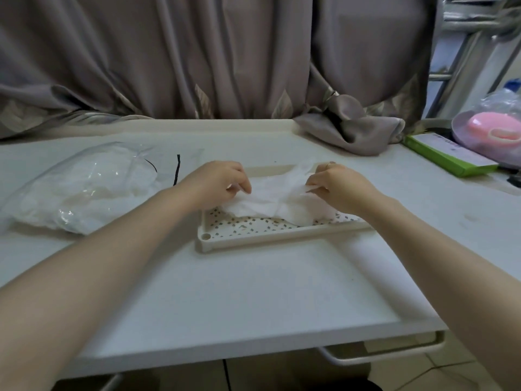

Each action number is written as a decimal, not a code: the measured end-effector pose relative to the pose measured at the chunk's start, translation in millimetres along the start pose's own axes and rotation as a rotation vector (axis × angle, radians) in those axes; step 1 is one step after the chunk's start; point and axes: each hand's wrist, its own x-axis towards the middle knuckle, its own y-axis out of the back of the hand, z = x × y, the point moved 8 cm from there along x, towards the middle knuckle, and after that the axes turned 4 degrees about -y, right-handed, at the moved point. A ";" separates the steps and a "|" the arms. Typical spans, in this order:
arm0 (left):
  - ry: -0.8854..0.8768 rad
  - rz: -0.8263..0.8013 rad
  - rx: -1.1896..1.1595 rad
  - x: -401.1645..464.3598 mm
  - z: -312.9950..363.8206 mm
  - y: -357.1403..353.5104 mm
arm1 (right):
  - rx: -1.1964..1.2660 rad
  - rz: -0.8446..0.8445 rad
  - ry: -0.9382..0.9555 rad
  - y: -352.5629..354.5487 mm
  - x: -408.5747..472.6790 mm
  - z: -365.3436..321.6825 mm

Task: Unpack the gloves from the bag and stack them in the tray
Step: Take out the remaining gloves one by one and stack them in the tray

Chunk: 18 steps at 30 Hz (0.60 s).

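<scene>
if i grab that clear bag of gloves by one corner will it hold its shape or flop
Probably flop: the clear bag lies slumped and wrinkled on the table. Likely light, as its contents look thin like the crumpled glove. The glossy film may be slippery.

Dim, soft light (wide-angle edges bend), slightly blurred.

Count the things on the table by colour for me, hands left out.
White: 3, tray, gloves, bag of gloves
Green: 1, box
Pink: 1, item in clear wrap
Black: 1, cord
Total: 6
</scene>
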 end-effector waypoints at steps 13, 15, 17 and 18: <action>0.024 -0.096 0.198 -11.5 4.1 -19.8 | -0.140 -0.060 0.055 -1.2 -35.4 -12.9; 0.055 -0.128 0.155 -14.1 6.5 -17.7 | 0.006 -0.054 -0.021 2.0 -30.5 -4.4; 0.091 -0.108 0.063 -14.5 9.3 -10.8 | 0.230 0.000 -0.153 8.6 -25.0 10.4; 0.079 -0.051 0.041 -11.4 12.3 -4.7 | 0.327 0.027 -0.213 9.8 -22.6 17.5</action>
